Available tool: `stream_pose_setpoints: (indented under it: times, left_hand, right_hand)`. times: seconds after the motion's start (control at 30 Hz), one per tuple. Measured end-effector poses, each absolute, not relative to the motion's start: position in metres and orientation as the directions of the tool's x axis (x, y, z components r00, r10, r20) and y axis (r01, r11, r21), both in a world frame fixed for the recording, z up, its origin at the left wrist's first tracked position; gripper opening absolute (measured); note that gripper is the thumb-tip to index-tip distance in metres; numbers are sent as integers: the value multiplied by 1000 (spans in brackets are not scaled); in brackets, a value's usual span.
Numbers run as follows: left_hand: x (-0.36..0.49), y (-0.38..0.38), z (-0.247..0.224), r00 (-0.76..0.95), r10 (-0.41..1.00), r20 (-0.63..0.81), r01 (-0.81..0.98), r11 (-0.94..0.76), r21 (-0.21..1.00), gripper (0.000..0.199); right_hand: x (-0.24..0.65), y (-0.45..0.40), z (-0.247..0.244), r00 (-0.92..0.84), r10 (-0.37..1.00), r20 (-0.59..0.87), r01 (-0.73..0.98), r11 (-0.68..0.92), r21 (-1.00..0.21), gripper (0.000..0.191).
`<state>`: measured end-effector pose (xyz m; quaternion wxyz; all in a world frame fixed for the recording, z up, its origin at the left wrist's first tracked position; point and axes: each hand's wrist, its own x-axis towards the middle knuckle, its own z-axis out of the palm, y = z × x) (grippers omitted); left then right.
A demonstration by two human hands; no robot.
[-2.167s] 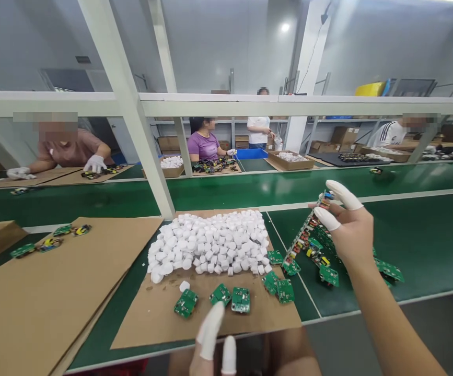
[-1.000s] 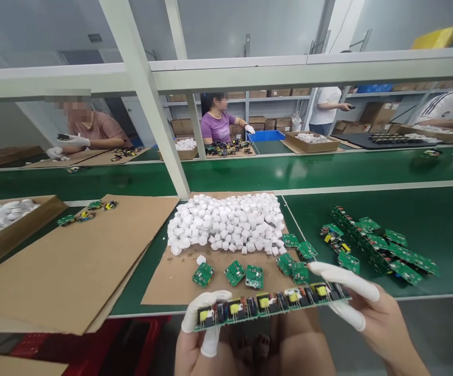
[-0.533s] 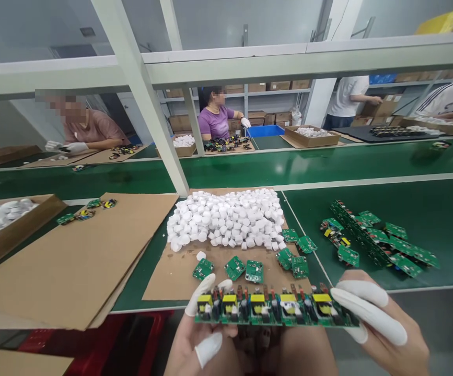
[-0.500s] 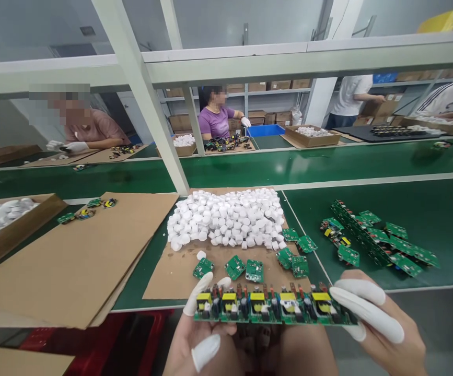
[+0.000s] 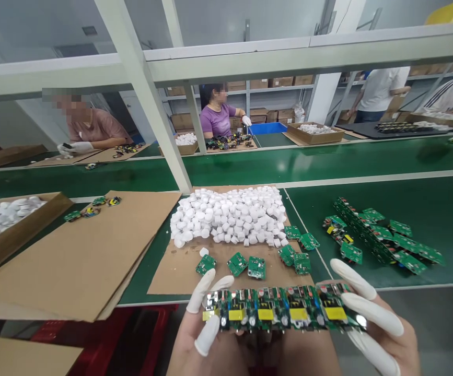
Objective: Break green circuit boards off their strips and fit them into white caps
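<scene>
1. The heap of small white pieces (image 5: pixel 230 216) lies on a cardboard sheet (image 5: pixel 185 277), and is the landmark here.
2. On the near side of the heap, a long circuit board strip (image 5: pixel 281 310) is held up level, its row of yellow-topped components showing.
3. The left hand (image 5: pixel 193 331) grips the strip's left end, thumb on the lower front, fingers at the upper edge; white covers sheathe those fingertips.
4. The right hand (image 5: pixel 386 326) grips the right end between covered fingers, one finger raised above it.
5. Between the heap and the strip lie small green circuit boards (image 5: pixel 256 267); more sit at the heap's near right corner.
6. Well right of the heap, a dark green board strip (image 5: pixel 361 230) lies among further boards on a green work surface (image 5: pixel 414 196).
7. Left of the heap are stacked cardboard sheets (image 5: pixel 89 256) and an open box (image 5: pixel 51 214) of white pieces.
8. Beyond the heap, a person in a purple shirt (image 5: pixel 217 120) sits beside a blue bin (image 5: pixel 269 128).
</scene>
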<state>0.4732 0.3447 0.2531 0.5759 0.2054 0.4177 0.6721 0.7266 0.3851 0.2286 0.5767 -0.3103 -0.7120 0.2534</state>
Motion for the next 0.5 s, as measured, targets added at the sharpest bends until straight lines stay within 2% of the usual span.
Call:
stream_pose_setpoints:
  times: [0.1,0.2,0.3,0.4,0.43,0.5]
  left_hand:
    - [473,343,255,-264,947,-184,-591,-7,807,41]
    - [476,341,258,-269,946,-179,-606,-21,796,38]
    - [478,341,258,-266,949,-168,-621,-35,783,37]
    - [477,345,256,-308,939,-150,-590,-65,805,38]
    - [476,347,254,-332,933,-139,-573,-83,815,38]
    - [475,350,251,-374,922,-103,-535,-124,836,40]
  right_hand:
    - [728,381,229,-228,719,656,77,685,-724,32]
    - [725,381,228,-267,734,625,-5,647,-762,39]
    - [716,386,225,-144,785,603,-131,588,-798,53]
    - [712,398,224,107,866,488,-206,500,-841,40]
    - [711,402,225,136,894,427,-230,448,-864,36]
    - [711,408,228,28,939,342,-291,335,-896,41]
